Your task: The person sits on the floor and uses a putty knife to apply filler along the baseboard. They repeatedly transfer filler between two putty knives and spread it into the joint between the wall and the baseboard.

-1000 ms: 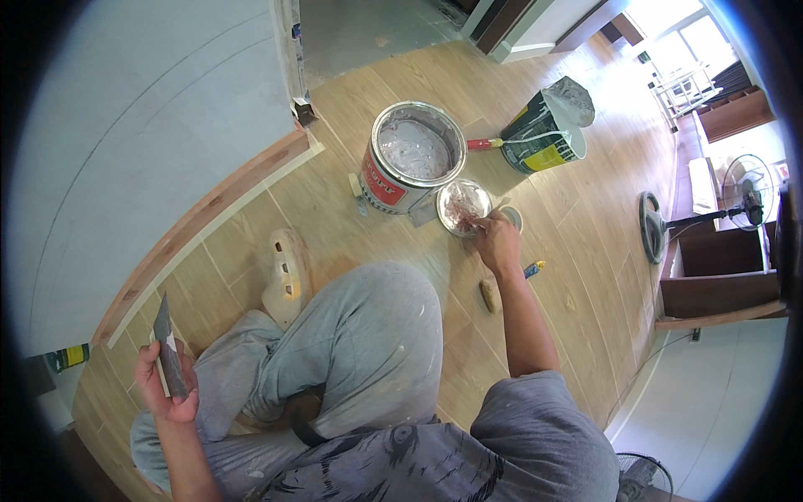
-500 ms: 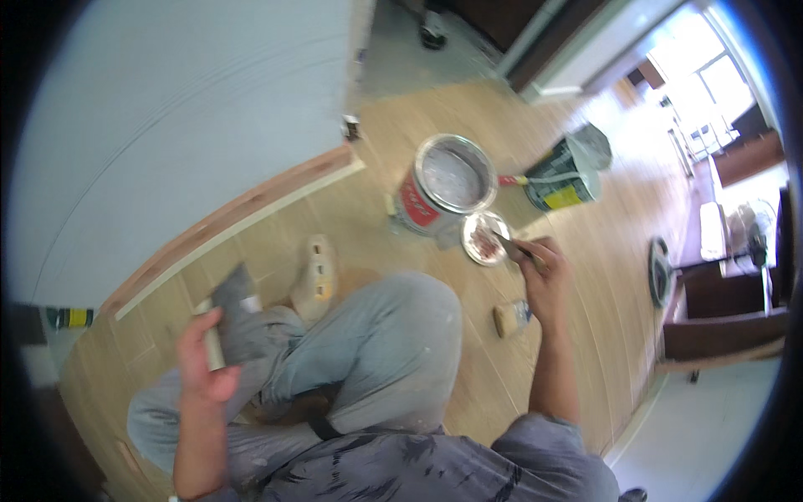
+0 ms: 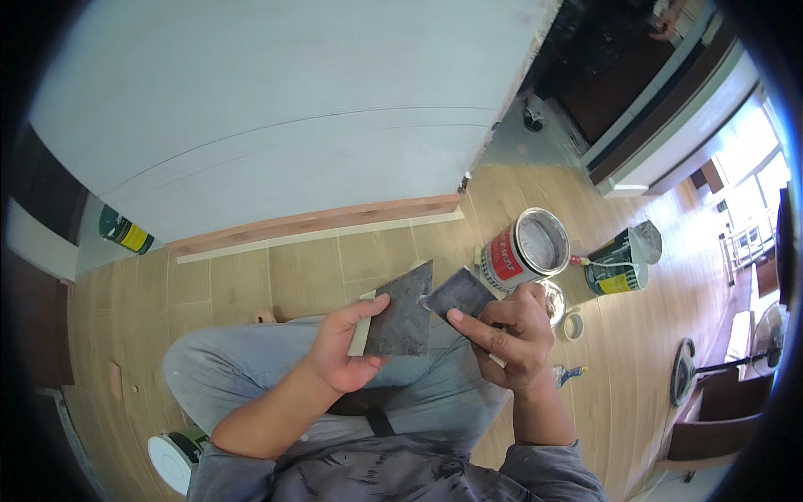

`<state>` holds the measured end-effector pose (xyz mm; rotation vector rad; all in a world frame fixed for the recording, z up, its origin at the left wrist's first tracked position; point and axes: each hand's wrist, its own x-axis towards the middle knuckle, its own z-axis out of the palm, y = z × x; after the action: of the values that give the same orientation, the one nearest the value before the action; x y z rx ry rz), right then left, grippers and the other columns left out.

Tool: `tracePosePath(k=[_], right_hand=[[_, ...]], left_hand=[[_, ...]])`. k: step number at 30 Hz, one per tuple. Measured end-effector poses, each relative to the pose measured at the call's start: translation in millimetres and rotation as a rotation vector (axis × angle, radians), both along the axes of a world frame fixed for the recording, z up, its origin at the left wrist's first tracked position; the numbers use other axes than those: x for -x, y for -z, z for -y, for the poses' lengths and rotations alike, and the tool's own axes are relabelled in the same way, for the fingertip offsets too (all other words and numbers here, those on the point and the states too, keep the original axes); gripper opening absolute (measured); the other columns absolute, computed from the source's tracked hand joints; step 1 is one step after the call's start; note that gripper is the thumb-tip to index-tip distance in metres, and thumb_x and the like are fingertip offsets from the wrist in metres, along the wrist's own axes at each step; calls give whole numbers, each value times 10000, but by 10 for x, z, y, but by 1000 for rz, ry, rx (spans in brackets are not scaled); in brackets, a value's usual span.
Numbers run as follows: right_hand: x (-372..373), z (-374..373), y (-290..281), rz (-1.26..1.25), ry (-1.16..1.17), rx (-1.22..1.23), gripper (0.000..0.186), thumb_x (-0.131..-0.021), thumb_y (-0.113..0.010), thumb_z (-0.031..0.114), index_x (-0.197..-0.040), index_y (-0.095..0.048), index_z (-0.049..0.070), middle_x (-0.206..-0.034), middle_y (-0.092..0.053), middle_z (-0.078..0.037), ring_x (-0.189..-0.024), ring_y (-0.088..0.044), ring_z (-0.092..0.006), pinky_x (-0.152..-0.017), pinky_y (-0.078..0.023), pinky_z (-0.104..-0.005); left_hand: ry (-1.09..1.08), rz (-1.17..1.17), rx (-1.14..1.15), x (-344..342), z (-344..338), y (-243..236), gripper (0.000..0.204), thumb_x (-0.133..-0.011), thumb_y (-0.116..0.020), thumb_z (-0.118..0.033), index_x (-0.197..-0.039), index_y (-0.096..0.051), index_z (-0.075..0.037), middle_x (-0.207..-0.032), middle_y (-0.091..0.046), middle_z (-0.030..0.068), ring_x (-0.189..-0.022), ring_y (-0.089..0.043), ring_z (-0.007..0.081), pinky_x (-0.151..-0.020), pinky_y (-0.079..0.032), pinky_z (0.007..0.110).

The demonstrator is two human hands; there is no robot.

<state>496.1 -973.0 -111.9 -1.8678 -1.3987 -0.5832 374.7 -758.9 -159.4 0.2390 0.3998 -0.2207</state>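
Observation:
My left hand (image 3: 345, 350) grips a wide putty knife (image 3: 401, 314) with a grey smeared blade, held up over my lap. My right hand (image 3: 508, 331) holds a second, smaller putty knife (image 3: 457, 294), its blade edge touching the first blade. Both blades meet in front of my bent knee (image 3: 226, 368). Just beyond my right hand stands an open red and white can (image 3: 525, 249) of grey filler on the wooden floor, with a shiny lid (image 3: 554, 301) beside it.
A large pale grey panel (image 3: 276, 109) with a wooden edge strip (image 3: 309, 224) fills the upper view. A green and yellow bag (image 3: 621, 266), a tape roll (image 3: 573, 326) and a small brush (image 3: 567, 375) lie at right. A fan base (image 3: 687, 372) stands farther right.
My right hand left the lid beside the can and came back holding a small knife. My left hand rose from the lower left, bringing the wide blade to meet it. The view tilted up.

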Motion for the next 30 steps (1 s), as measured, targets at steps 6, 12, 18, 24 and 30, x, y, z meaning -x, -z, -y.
tracePosePath(k=[6,12,18,24,30], right_hand=[[165,-76,5,-1,-27,62,552,-575,-770,97,-1114,-820,209,-856,-570,55,-717,-490,-162,-714,-358,-355],[115,-80,-108,66,22,243,523,-604,-745,100,-1094,-821,264,-889,-608,57,-800,-521,-183,-761,-402,-383],[146,-224,-504,247,-23,254,434,-700,-742,202,-1117,-802,304,-1095,-711,71,-957,-592,-187,-849,-417,-391],[276,-648,-640,374,-119,357,416,-742,-699,259,-1143,-788,318,-1128,-700,88,-973,-595,-178,-873,-404,-402],[287,-756,-785,352,-146,452,397,-779,-680,226,-1159,-774,288,-1129,-686,75,-1000,-601,-177,-896,-416,-428]], left_hand=[[-126,-77,142,183,9,9,278,-1035,-569,-218,-1202,-648,-11,-1035,-754,103,-738,-742,160,-376,-438,215],[-217,-99,-8,344,-75,-98,321,-1037,-566,-225,-1270,-626,-13,-1109,-735,127,-787,-754,206,-449,-545,271],[-477,183,-766,586,-284,-274,387,-1037,-584,-132,-1394,-531,9,-1143,-700,117,-889,-736,193,-585,-645,341],[-591,174,-819,787,-329,-393,426,-1013,-604,-124,-1390,-508,49,-1103,-697,152,-808,-734,217,-532,-632,351],[-521,168,-825,859,-352,-393,397,-1051,-568,-131,-1413,-516,22,-1101,-699,105,-845,-726,156,-598,-647,319]])
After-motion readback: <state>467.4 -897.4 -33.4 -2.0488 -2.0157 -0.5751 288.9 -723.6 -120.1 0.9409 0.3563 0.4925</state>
